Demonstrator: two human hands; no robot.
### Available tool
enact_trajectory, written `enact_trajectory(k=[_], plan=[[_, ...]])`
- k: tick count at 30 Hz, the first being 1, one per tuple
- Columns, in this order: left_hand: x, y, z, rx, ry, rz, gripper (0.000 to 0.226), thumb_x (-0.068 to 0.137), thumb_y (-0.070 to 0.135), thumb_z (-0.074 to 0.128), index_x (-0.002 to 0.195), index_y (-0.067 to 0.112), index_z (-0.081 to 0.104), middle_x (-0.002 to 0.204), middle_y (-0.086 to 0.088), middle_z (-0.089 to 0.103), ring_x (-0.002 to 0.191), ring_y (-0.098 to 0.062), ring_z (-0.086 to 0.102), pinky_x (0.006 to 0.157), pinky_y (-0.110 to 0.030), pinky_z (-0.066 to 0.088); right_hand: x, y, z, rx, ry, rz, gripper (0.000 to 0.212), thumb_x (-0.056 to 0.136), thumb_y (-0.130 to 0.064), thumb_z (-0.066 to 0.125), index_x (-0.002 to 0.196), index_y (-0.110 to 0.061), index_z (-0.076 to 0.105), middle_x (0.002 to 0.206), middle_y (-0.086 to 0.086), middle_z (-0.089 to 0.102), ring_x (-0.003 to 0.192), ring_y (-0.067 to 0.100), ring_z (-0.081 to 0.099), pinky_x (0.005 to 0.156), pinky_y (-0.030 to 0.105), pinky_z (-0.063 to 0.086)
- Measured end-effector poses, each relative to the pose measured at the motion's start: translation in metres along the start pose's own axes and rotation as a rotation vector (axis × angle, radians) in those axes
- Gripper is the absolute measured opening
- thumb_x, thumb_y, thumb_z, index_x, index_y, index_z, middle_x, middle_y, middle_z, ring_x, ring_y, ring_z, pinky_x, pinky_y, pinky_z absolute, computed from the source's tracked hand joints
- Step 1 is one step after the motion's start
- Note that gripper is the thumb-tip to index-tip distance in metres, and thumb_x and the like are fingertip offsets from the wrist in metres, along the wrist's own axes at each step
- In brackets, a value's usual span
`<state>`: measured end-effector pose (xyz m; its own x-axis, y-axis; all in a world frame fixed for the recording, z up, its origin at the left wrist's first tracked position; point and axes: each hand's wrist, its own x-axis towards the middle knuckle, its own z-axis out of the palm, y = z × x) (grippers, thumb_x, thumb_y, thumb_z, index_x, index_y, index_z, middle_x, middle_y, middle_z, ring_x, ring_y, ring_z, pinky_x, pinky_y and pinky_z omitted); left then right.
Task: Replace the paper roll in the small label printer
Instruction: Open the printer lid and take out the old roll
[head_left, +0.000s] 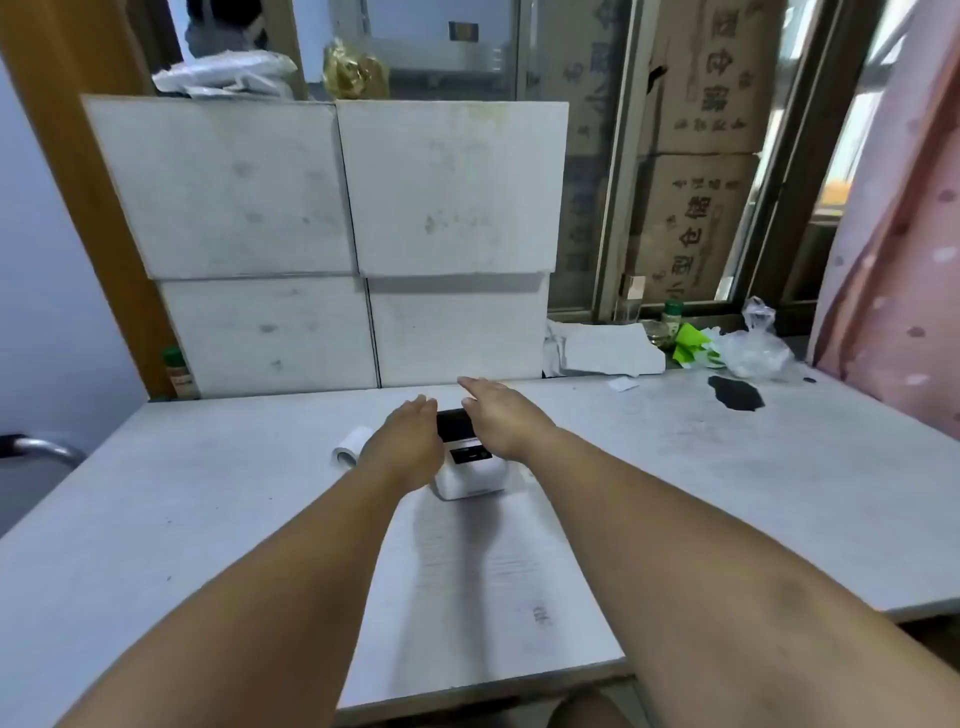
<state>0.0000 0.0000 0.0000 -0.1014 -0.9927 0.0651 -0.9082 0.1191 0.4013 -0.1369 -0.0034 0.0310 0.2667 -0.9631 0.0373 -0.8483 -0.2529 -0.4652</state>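
Legible text: very little.

Cardboard cartons (714, 156), stacked behind the window glass, far beyond the right hand (501, 418) and to its right: large dark Chinese characters printed down each face, seen reversed or rotated. One resembles 仓; the rest cannot be read with confidence.

Surface (675, 493), nearer the camera than both hands: a small dark stamped or printed mark (541, 616), blurred, unreadable. Faint lines of print on the paper-like patch above it, unreadable.

Label printer (467, 457), between the hands: a thin line of lettering on its dark front panel, too small to read.

Green-capped jars: labels illegible.
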Motion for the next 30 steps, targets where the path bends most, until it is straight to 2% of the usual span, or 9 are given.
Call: enact_trajectory(k=[3, 5, 8, 12, 15, 17, 22, 27, 30], plan=[[0.001, -0.008, 0.011, -0.096, 0.041, -0.006, 0.047, 0.093, 0.011, 0.028, 0.139, 0.009, 0.037, 0.148, -0.011, 0.038, 0.138, -0.029, 0.033, 0.106, -0.035, 0.029, 0.004, 0.008, 0.015, 0.052, 0.191, 0.11, 0.036, 0.102, -0.022, 0.028, 0.122, -0.011, 0.056, 0.121, 0.013, 0.062, 0.115, 0.032, 0.053, 0.09, 0.037, 0.044], [-0.002, -0.01, 0.018, -0.193, 0.083, -0.007, 0.036, 0.095, 0.016, 0.031, 0.127, 0.01, 0.047, 0.128, -0.009, 0.054, 0.123, -0.031, 0.048, 0.093, -0.036, 0.039, 0.008, 0.015, 0.027, 0.113, 0.277, 0.205, 0.031, 0.099, -0.019, 0.032, 0.105, -0.01, 0.061, 0.102, 0.011, 0.065, 0.098, 0.032, 0.058, 0.077, 0.037, 0.047], [-0.009, -0.008, 0.027, -0.402, 0.11, -0.057, 0.034, 0.097, 0.028, 0.038, 0.129, 0.021, 0.048, 0.119, -0.006, 0.06, 0.109, -0.026, 0.056, 0.076, -0.03, 0.04, 0.01, 0.023, 0.038, 0.282, 0.329, 0.302, 0.034, 0.097, -0.016, 0.035, 0.115, -0.012, 0.064, 0.114, 0.009, 0.067, 0.105, 0.028, 0.06, 0.085, 0.035, 0.049], [-0.008, -0.008, 0.048, -0.605, 0.161, -0.06, 0.028, 0.09, 0.03, 0.049, 0.119, 0.031, 0.053, 0.077, 0.007, 0.058, 0.071, -0.014, 0.055, 0.059, -0.024, 0.038, 0.008, 0.033, 0.056, 0.435, 0.344, 0.353, 0.034, 0.097, -0.018, 0.039, 0.119, -0.016, 0.065, 0.113, 0.007, 0.069, 0.104, 0.026, 0.062, 0.084, 0.03, 0.048], [-0.002, -0.01, 0.053, -0.711, 0.208, -0.07, 0.029, 0.087, 0.026, 0.051, 0.114, 0.037, 0.053, 0.088, 0.005, 0.066, 0.078, -0.019, 0.061, 0.063, -0.028, 0.047, 0.012, 0.038, 0.059, 0.586, 0.376, 0.338, 0.035, 0.096, -0.016, 0.04, 0.114, -0.019, 0.069, 0.107, 0.002, 0.072, 0.099, 0.021, 0.063, 0.079, 0.026, 0.046], [0.0, -0.012, 0.054, -0.757, 0.26, -0.068, 0.031, 0.087, 0.02, 0.05, 0.114, 0.035, 0.054, 0.094, 0.008, 0.067, 0.077, -0.012, 0.06, 0.063, -0.024, 0.044, 0.014, 0.04, 0.06, 0.713, 0.345, 0.346, 0.033, 0.096, -0.019, 0.043, 0.115, -0.022, 0.07, 0.107, -0.007, 0.07, 0.1, 0.015, 0.062, 0.086, 0.027, 0.05], [0.003, -0.017, 0.06, -0.748, 0.31, -0.062, 0.036, 0.09, 0.018, 0.048, 0.123, 0.03, 0.051, 0.102, 0.006, 0.065, 0.086, -0.009, 0.058, 0.065, -0.016, 0.037, 0.017, 0.052, 0.068, 0.788, 0.292, 0.303, 0.033, 0.091, -0.019, 0.047, 0.108, -0.028, 0.074, 0.108, -0.009, 0.073, 0.102, 0.014, 0.067, 0.089, 0.042, 0.056], [0.004, -0.019, 0.06, -0.72, 0.278, -0.076, 0.041, 0.093, 0.021, 0.044, 0.133, 0.031, 0.046, 0.105, 0.006, 0.064, 0.087, -0.008, 0.056, 0.065, -0.013, 0.036, 0.009, 0.055, 0.071, 0.776, 0.331, 0.212, 0.037, 0.093, -0.01, 0.046, 0.114, -0.026, 0.071, 0.109, -0.014, 0.071, 0.104, 0.004, 0.064, 0.091, 0.026, 0.053], [0.0, -0.019, 0.059, -0.723, 0.284, -0.086, 0.04, 0.092, 0.021, 0.045, 0.13, 0.031, 0.049, 0.1, 0.008, 0.066, 0.084, -0.005, 0.057, 0.063, -0.011, 0.036, 0.008, 0.055, 0.072, 0.784, 0.349, 0.196, 0.038, 0.092, -0.009, 0.046, 0.115, -0.025, 0.071, 0.11, -0.013, 0.072, 0.103, 0.002, 0.064, 0.091, 0.027, 0.053]])
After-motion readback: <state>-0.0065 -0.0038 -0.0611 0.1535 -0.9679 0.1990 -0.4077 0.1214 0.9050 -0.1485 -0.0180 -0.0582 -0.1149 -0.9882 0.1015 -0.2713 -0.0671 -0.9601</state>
